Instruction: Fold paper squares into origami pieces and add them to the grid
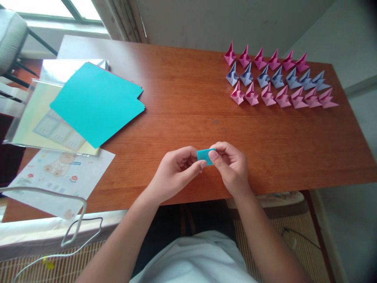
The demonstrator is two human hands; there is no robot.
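Both hands meet over the front middle of the brown wooden table (188, 102). Between them is a small folded piece of teal paper (203, 155). My left hand (176, 173) pinches its left end with thumb and fingers. My right hand (231, 167) pinches its right end, thumb on top. The paper is held just above the table top. Much of it is hidden by my fingers.
A stack of teal paper sheets (97, 104) lies at the left on a clear plastic folder (35, 118) and a printed sheet (59, 177). Three rows of folded paper pieces, pink (265, 59), blue (277, 78) and pink (282, 98), stand at the far right. A white cable (73, 232) hangs at the front left.
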